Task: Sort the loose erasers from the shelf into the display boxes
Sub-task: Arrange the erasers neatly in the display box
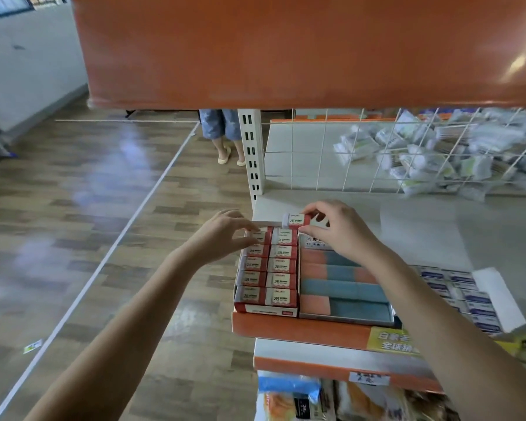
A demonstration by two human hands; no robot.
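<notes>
A person is standing at a white metal shop shelf [422,226] with an orange front edge, both bare arms reaching in from the bottom of the frame. The right hand [334,229] is pinching a small red-and-white sleeved 2B eraser [296,220] between thumb and curled fingertips, holding it just above the far end of the red cardboard display box [266,309] at the centre of the frame. The left hand [225,232] is touching the far left corner of that box, its fingers curled onto the top row; I cannot tell whether its grip is closing on one eraser there. Inside the box, matching erasers are lying in two neat columns. Just to its right, touching it, is sitting a second box of long orange-and-blue block erasers [343,287], and further right a flat white box of blue-labelled white erasers [468,299].

Behind the shelf, at the upper right, a white wire grid panel [377,153] is fencing off a heap of clear-wrapped packets [453,153]. A broad orange shelf underside [286,50] is filling the top of the frame. To the left, glossy wood-pattern flooring [73,208] is running off under a white taped line [128,232], and another person's legs in pale slippers [225,141] are showing beside the white slotted upright post [251,153].
</notes>
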